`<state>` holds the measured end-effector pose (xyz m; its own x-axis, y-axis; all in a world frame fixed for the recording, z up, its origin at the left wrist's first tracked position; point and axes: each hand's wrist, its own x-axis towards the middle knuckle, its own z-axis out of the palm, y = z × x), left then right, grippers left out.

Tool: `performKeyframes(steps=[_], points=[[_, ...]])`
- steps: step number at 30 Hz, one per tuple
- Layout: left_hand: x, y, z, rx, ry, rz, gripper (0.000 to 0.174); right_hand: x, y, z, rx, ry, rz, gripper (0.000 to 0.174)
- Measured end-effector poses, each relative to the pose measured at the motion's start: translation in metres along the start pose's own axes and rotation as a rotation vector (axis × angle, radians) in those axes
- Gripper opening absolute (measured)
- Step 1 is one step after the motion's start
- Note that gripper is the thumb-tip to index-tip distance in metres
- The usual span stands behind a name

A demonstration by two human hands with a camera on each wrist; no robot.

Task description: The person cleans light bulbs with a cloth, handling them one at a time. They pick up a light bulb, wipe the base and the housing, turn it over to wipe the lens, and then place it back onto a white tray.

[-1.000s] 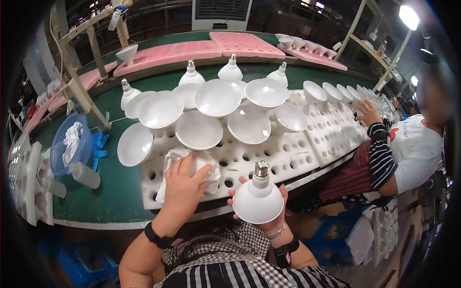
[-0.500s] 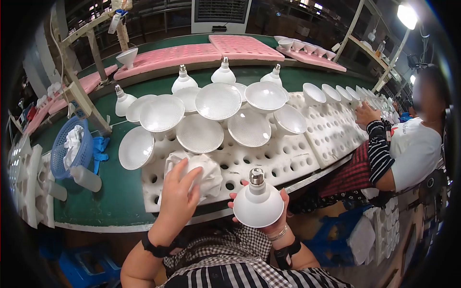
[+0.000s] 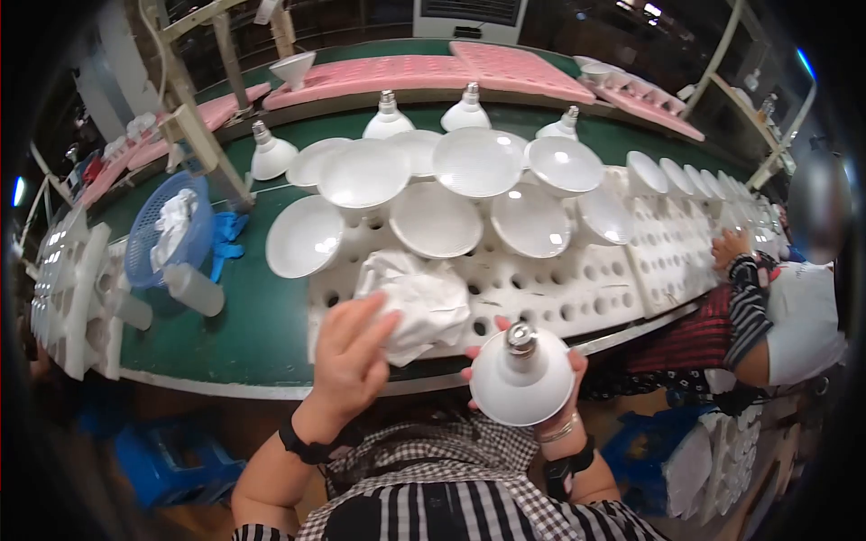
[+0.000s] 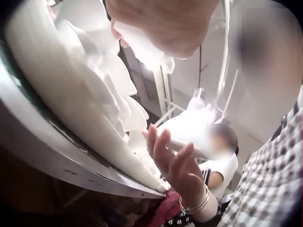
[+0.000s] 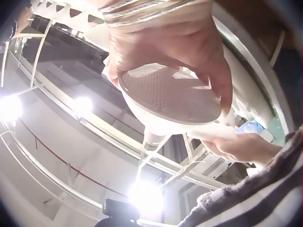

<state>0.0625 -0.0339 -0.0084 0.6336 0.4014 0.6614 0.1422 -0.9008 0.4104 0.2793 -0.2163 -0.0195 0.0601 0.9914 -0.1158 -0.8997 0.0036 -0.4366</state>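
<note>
- A white reflector lamp (image 3: 496, 383) is held in the right hand (image 5: 170, 47), its wide rim gripped by curled fingers (image 5: 223, 90), its lens turned toward the palm and its screw base (image 3: 520, 338) pointed up.
- The lamp is shaped as a smooth, matte cone narrowing to a neck; the base is ridged, shiny metal, and a fine grid texture is seen on the lens in the right wrist view.
- The left hand (image 3: 350, 361) is held open, its fingers spread and slightly bent, at the near-left edge of a white cloth (image 3: 417, 302); whether the cloth is touched cannot be told.
- The cloth, soft and deeply creased, is heaped on a white tray (image 3: 586, 288) of foam-like material, pierced with round holes.
- Beyond the fingers, wide round lamps (image 3: 363, 173) with glossy, faintly patterned lenses are set face up or tilted in rows.
- Farther off, four upright lamps (image 3: 273, 160) are stood with metal bases up on the green tabletop (image 3: 244, 338), and pink perforated trays (image 3: 388, 79) are laid behind them.
- Left of the left fingers, a blue mesh basket (image 3: 140, 243) is seen with white fabric (image 3: 176, 221) inside, near two translucent bottles (image 3: 196, 291) and a crumpled blue item (image 3: 228, 236).
- Well to the right of the right fingers, another person's hand (image 3: 729, 250) is seen by the tray row.
</note>
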Motion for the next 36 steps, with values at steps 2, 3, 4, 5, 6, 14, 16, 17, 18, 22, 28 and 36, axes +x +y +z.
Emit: performKeyframes(steps=[2,3,4,5,6,14,16,17,18,22,28,36], points=[[-0.025,-0.017,-0.023,0.109,0.263,-0.128,0.042,0.005,0.001,-0.001,0.048,0.028,-0.016,0.108],[-0.034,-0.030,-0.034,0.203,0.337,-0.210,0.041,0.006,0.002,-0.002,-0.006,0.047,-0.018,0.107],[-0.039,-0.041,-0.042,0.293,0.413,-0.292,0.039,0.006,0.003,-0.002,-0.062,0.071,-0.021,0.107],[-0.042,-0.055,-0.048,0.307,0.458,-0.344,0.036,0.010,0.007,-0.003,-0.073,0.041,-0.023,0.107],[-0.048,-0.071,-0.052,0.386,0.439,-0.429,0.037,0.012,0.009,-0.003,-0.090,0.019,-0.033,0.107],[-0.036,-0.065,-0.050,0.505,0.218,-0.543,0.049,0.008,0.015,0.003,-0.075,0.029,-0.001,0.107],[-0.030,-0.038,-0.034,-0.070,0.018,-0.304,0.052,0.004,0.013,0.005,-0.079,0.070,-0.014,0.104],[-0.018,-0.019,-0.022,-0.077,-0.106,-0.245,0.056,0.002,0.012,0.003,-0.093,0.079,-0.015,0.105],[-0.004,0.002,-0.008,-0.070,-0.221,-0.181,0.060,0.001,0.011,0.003,-0.106,0.076,-0.012,0.105],[0.020,0.008,0.037,0.245,-0.289,-0.210,0.072,-0.007,0.011,-0.001,-0.112,0.116,-0.036,0.106],[0.030,-0.012,0.041,-0.013,-0.137,-0.242,0.037,-0.015,0.000,-0.012,-0.030,0.109,-0.086,0.093],[0.071,0.076,0.014,-0.046,-0.177,-0.048,0.039,-0.009,0.013,0.021,-0.119,0.244,-0.220,0.105]])
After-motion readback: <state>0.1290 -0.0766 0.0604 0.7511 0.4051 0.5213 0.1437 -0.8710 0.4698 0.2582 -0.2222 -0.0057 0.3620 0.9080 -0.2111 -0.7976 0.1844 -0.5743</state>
